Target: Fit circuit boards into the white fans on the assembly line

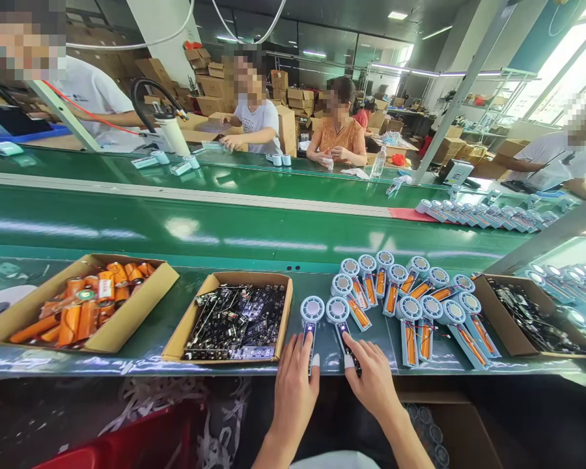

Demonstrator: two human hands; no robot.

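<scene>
My left hand (295, 371) is around the handle of a light-blue handheld fan (312, 309) lying on the bench. Its index finger presses on the dark circuit board inside the open handle, with the thumb along the right edge. Just to the right, my right hand (371, 374) grips a second handheld fan (338, 310), index finger and thumb on the board in its handle. Both thumbs have white coverings at their tips. Both fan heads point away from me, and the lower handles are partly hidden by my fingers.
Left of my hands stand a cardboard tray (286, 312) of black circuit boards and a box (163, 277) of orange battery cells. Several open fans (413, 309) with orange cells lie to the right, beside another board box (501, 326). Beyond runs a green conveyor (200, 221), with people across it.
</scene>
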